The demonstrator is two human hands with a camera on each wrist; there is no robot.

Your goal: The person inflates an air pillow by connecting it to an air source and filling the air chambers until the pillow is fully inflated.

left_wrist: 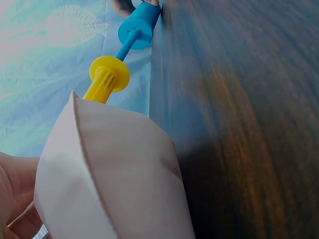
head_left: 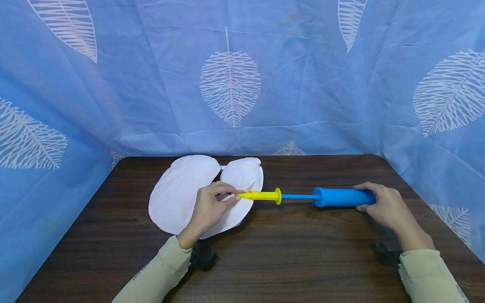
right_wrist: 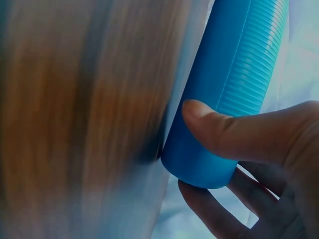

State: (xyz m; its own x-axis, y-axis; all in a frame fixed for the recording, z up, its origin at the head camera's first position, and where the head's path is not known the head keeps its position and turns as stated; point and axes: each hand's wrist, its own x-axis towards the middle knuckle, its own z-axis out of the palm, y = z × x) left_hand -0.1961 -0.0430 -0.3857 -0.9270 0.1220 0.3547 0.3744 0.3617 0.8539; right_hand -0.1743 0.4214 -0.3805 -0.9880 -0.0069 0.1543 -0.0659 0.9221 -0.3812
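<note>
A hand pump lies sideways across the head view, its blue barrel [head_left: 339, 197] at the right, a thin blue rod in the middle and a yellow nozzle end [head_left: 265, 195] at the left. My right hand [head_left: 384, 204] grips the barrel's far right end; the right wrist view shows the thumb on the ribbed blue barrel [right_wrist: 219, 89]. With thumb and fingers my left hand [head_left: 214, 206] pinches the nozzle tip at a white inflatable [head_left: 179, 195] of two rounded lobes. In the left wrist view the white sheet [left_wrist: 114, 169] hides the nozzle tip and most fingers.
Dark wood-grain table [head_left: 295, 261] lies beneath everything. A blue cloth with white leaf prints [head_left: 159, 84] hangs behind the table and along both sides. Black wrist devices [head_left: 203, 257] show beside the sleeves.
</note>
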